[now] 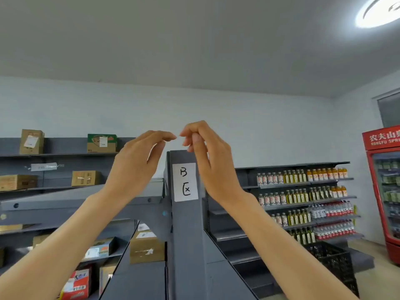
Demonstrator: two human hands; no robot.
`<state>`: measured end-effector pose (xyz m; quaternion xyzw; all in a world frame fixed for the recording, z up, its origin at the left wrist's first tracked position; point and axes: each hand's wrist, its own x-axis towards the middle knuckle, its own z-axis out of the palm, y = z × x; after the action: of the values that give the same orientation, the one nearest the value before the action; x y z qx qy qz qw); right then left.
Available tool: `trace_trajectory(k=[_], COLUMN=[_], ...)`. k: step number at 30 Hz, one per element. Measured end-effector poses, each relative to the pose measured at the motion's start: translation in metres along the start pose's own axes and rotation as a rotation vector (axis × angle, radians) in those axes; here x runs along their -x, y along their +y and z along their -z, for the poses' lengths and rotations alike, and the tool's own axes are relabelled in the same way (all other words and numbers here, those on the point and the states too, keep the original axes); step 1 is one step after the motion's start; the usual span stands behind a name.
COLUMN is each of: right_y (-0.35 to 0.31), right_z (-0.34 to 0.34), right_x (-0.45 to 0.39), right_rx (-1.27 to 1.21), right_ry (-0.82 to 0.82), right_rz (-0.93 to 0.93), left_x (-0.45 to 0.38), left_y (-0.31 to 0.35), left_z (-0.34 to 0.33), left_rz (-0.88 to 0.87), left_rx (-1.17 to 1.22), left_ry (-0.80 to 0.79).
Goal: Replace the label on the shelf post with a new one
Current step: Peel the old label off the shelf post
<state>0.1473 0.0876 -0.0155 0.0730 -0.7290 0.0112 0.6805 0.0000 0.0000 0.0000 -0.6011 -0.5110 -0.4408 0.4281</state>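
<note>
A tall dark grey metal shelf post stands upright in the middle of the view, and everything else sits around it. Stuck flat on its front face, just below the top end, is a white rectangular paper label hand-marked in black with "B" above a boxed character. The left hand is raised to the left of the post's top, fingers curled forward with thumb and forefinger narrowly apart. The right hand is raised at the post's top right edge, overlapping it, fingertips bunched together. The two hands' fingertips nearly meet just above the post; whether anything thin is pinched between them cannot be told. Neither hand touches the label. Right of the post, grey shelves carry rows of bottled drinks; left of it, shelves hold brown cardboard boxes
</note>
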Motion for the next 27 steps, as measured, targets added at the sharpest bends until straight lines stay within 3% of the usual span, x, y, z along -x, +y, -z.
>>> trace_trajectory(k=[8,27], right_y=[0.02,0.029], right_z=[-0.01,-0.02], right_x=[0.014,0.012], right_rx=[0.145,0.495], right_ry=[-0.14,-0.179], right_rz=[-0.018,0.178], left_x=[0.012,0.015], left_y=[-0.024,-0.033], left_z=[-0.018,-0.034], left_rz=[-0.052,-0.063], left_rx=[0.113,0.128], left_ry=[-0.079,0.058])
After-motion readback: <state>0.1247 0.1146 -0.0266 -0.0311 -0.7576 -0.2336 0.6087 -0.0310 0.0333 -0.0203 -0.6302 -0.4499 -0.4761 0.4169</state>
